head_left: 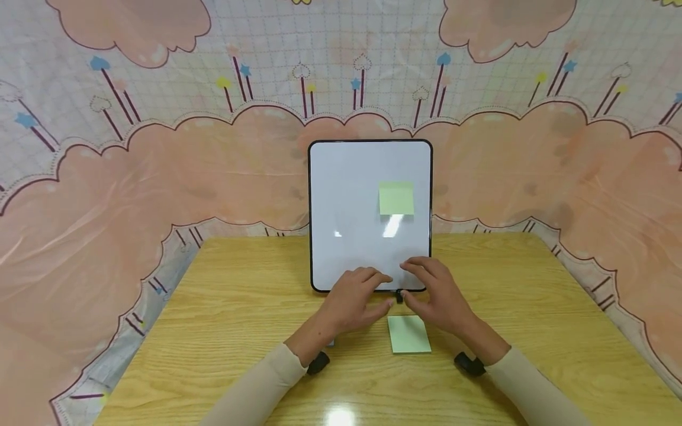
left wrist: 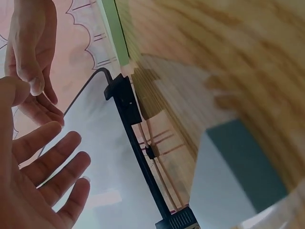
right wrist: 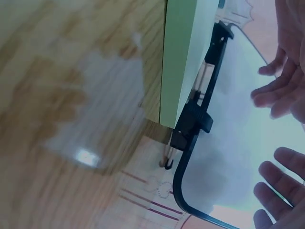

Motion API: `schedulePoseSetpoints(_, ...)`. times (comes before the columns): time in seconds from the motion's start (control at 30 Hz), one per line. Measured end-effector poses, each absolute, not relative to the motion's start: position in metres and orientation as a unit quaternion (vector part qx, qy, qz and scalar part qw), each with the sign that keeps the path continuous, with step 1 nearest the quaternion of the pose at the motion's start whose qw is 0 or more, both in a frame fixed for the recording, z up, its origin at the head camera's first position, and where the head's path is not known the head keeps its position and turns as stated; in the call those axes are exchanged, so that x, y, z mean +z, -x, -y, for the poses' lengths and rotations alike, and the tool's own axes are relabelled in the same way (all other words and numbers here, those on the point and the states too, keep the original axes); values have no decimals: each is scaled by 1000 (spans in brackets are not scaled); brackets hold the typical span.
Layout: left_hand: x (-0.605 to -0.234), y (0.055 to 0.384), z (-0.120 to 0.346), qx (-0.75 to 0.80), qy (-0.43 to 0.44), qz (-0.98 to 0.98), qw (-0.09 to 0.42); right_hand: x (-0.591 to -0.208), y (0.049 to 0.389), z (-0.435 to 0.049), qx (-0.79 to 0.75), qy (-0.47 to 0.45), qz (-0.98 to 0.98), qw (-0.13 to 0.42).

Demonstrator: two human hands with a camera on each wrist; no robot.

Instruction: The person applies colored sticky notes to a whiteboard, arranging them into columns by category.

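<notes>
Both hands hover in front of the lower part of a black-framed whiteboard (head_left: 346,207), facing each other with a small gap between their fingertips. My left hand (head_left: 351,299) is on the left, fingers loosely bent and holding nothing. Opposite it, my right hand (head_left: 437,296) likewise holds nothing, its fingers relaxed. A pale green sticky note (head_left: 396,199) is stuck on the board's upper right. On the table below the hands lies a green sticky note pad (head_left: 409,335). A blue pad (left wrist: 238,171) lies near the left hand, mostly hidden by that wrist in the head view.
The board stands on the wooden table (head_left: 240,284) on a black stand (right wrist: 190,121) with clips at its lower edge. Behind it hangs a patterned pink curtain (head_left: 240,171). Each wrist wears a black strap-on device (head_left: 470,364).
</notes>
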State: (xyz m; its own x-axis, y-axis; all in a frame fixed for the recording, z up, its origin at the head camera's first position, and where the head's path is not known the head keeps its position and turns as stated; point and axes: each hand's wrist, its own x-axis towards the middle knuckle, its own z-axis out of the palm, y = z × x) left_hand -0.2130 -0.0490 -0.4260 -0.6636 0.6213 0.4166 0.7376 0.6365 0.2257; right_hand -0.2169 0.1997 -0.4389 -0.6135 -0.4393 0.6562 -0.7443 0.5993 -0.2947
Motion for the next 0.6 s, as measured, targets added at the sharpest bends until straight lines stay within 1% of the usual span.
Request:
schedulePoseSetpoints(0.37, -430, 205, 46, -163, 383, 903, 107, -437, 204, -202, 278, -355, 861, 236)
schedulePoseSetpoints(0.6, -432, 200, 46, -155, 397, 899, 101, -437, 199, -207, 257, -369, 865, 223)
